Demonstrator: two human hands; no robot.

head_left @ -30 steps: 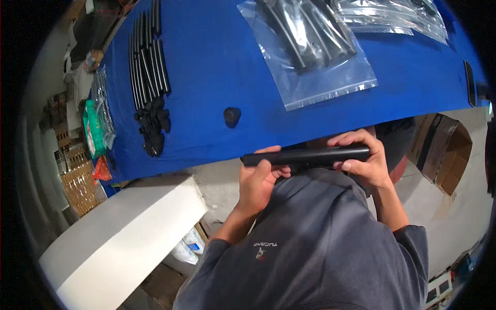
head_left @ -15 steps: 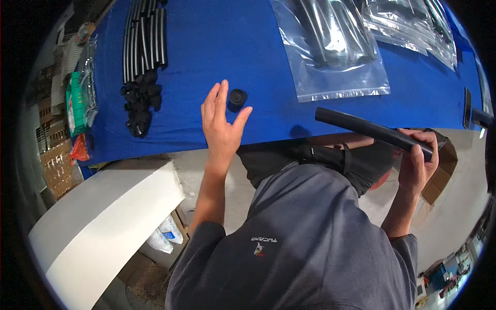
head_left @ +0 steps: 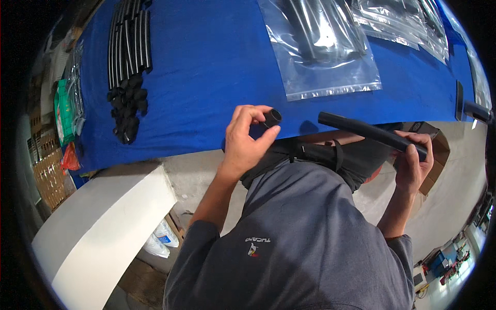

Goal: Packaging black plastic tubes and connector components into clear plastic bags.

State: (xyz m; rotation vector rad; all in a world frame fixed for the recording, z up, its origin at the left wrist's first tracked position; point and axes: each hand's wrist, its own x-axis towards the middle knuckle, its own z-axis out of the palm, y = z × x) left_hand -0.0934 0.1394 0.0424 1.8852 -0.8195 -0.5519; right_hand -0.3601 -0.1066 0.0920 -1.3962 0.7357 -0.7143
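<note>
Between the thumb and fingers of my left hand (head_left: 249,138) is a short black cap (head_left: 270,119), its round open end facing right. My right hand (head_left: 415,161) grips one end of a long black tube (head_left: 369,132) over the table's front edge. The tube's free end points left toward the cap, with a gap between the two. Both pieces are above the blue table cover (head_left: 206,67). At the left, a pile of black caps (head_left: 128,106) lies just in front of a row of black tubes (head_left: 129,44) with bright highlights.
A clear zip bag (head_left: 330,62) holding dark tubes lies beyond my hands, with more clear bags (head_left: 398,23) at the far right. Green and clear packages (head_left: 64,111) sit along the left edge. A cardboard box (head_left: 439,155) stands below the table at right.
My left hand has closed on the cap, lifted it off the table and brought it right, toward the tube. My right hand still holds the tube in nearly the same place.
</note>
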